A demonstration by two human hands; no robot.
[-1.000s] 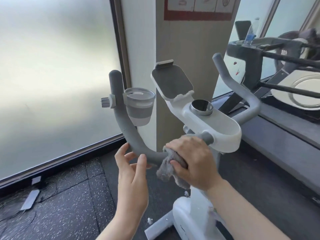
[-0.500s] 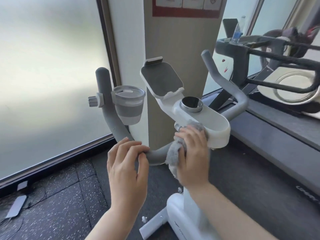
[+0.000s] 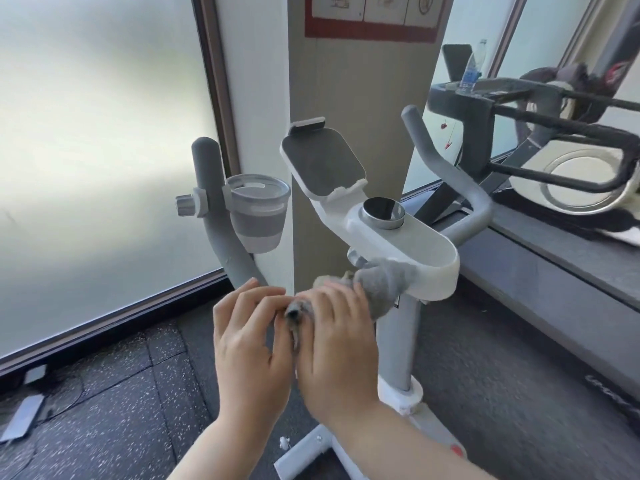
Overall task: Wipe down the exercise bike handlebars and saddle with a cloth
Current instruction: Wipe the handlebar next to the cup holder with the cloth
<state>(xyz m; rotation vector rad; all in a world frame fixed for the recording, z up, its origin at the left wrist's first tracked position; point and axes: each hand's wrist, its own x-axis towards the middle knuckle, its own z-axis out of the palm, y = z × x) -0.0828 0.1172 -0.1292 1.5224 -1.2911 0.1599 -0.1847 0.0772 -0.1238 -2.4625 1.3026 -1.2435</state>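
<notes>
Both hands, left hand and right hand, grasp the grey cloth (bunched) against the handlebar.

The handlebars are matte grey foam, the cloth a fuzzy mid-grey. The console is white around a dark grey tablet tray and a black, silver-rimmed dial. The cup holder is translucent pale grey with a darker band. The floor is black rubber speckled white. The sign has a dark red border.
</notes>
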